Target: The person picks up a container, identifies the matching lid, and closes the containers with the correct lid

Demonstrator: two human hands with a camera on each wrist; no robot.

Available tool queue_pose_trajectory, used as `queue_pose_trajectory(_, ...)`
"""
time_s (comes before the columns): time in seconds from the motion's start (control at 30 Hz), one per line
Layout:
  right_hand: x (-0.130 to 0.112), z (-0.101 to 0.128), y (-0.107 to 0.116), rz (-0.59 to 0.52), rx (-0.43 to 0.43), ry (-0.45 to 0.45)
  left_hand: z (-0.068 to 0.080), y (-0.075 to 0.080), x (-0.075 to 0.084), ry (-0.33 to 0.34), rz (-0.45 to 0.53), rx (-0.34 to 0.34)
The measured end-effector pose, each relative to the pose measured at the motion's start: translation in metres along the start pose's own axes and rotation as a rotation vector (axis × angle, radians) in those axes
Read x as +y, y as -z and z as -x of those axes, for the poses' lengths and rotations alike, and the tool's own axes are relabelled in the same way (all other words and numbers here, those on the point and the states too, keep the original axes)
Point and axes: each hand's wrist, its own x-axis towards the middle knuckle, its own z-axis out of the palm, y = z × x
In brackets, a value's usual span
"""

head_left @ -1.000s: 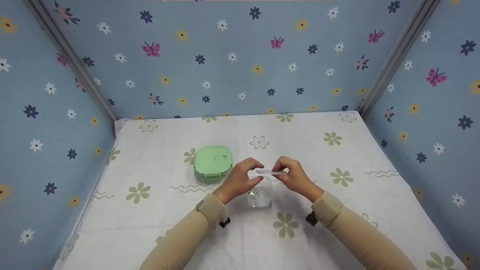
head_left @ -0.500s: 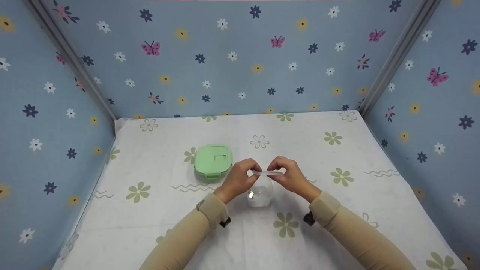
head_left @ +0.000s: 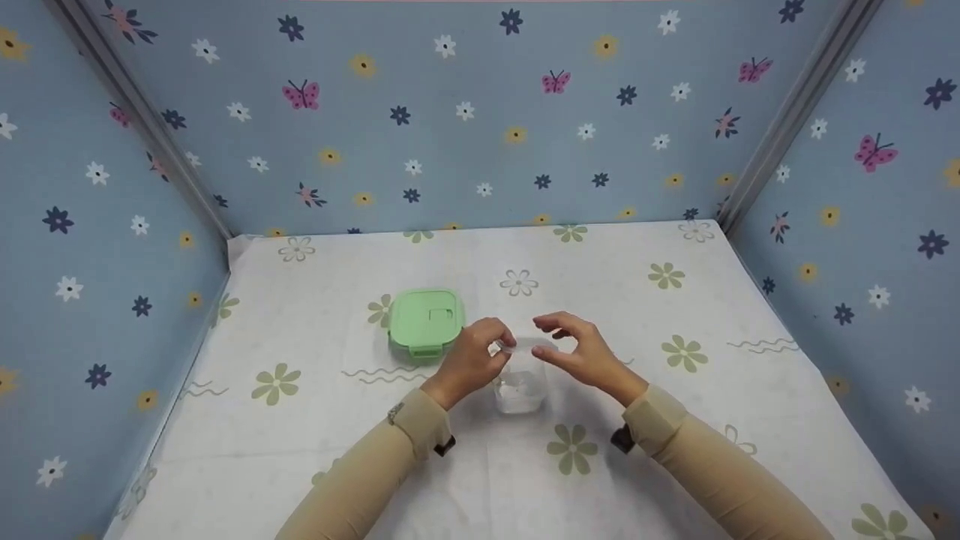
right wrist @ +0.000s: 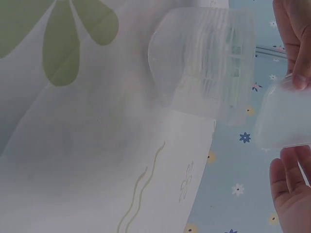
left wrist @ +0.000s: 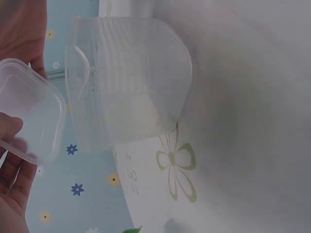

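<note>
My left hand (head_left: pixel 476 356) pinches a clear plastic lid (left wrist: pixel 34 116) at one edge, with the thumb on top of it. The lid hangs above a clear, square plastic container (head_left: pixel 520 394) that stands upright on the table. Horizontal ridges band the container's wall (right wrist: pixel 194 63) in the right wrist view. Across from the left hand, my right hand (head_left: pixel 581 351) has its thumb and fingers spread apart, close to the lid's other side and holding nothing. In the head view the lid is hard to make out because it is see-through.
A green-lidded lunch box (head_left: pixel 427 322) sits just beyond and left of my left hand. White cloth with green flowers covers the table (head_left: pixel 300 315). Patterned blue panels (head_left: pixel 480 112) enclose the back and both sides.
The right hand, which pinched the lid a second ago, has let go and spread its fingers. The left hand has taken hold of the lid's left edge. The container and lunch box have stayed put.
</note>
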Motion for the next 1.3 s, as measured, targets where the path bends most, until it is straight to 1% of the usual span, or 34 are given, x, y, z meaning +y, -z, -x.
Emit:
queue_pose_trajectory(0.13,0.001,-0.001,0.001,-0.024,-0.009,-0.117,0.000,0.000,0.002,-0.045,-0.045,0.026)
queue_pose_trajectory(0.27,0.001,-0.003,0.002,-0.052,-0.028,-0.237,0.000,0.001,0.004,-0.083,-0.067,0.042)
queue_pose_trajectory(0.4,0.000,-0.004,0.004,-0.121,-0.036,-0.347,0.001,0.001,0.005,-0.127,-0.087,0.060)
queue_pose_trajectory(0.6,-0.005,-0.008,0.005,-0.274,-0.030,-0.498,0.002,0.001,0.004,-0.174,-0.110,0.082)
queue_pose_trajectory(0.73,-0.006,-0.010,0.005,-0.424,-0.039,-0.600,0.003,0.002,0.004,-0.193,-0.114,0.088)
queue_pose_trajectory(0.8,-0.005,-0.011,0.005,-0.481,-0.049,-0.637,0.004,0.003,0.004,-0.198,-0.119,0.092)
queue_pose_trajectory(0.9,-0.004,-0.011,0.004,-0.530,-0.067,-0.662,0.005,0.003,0.003,-0.204,-0.130,0.100)
queue_pose_trajectory(1.03,-0.003,-0.012,0.003,-0.588,-0.080,-0.653,0.007,0.003,0.001,-0.206,-0.120,0.104)
queue_pose_trajectory(1.17,-0.002,-0.012,0.002,-0.657,-0.047,-0.655,0.009,0.003,-0.002,-0.197,-0.084,0.089)
queue_pose_trajectory(1.23,-0.002,-0.012,0.002,-0.667,-0.025,-0.655,0.010,0.004,-0.003,-0.185,-0.059,0.071)
queue_pose_trajectory(1.3,-0.002,-0.012,0.003,-0.664,-0.003,-0.652,0.012,0.006,-0.004,-0.162,-0.035,0.037)
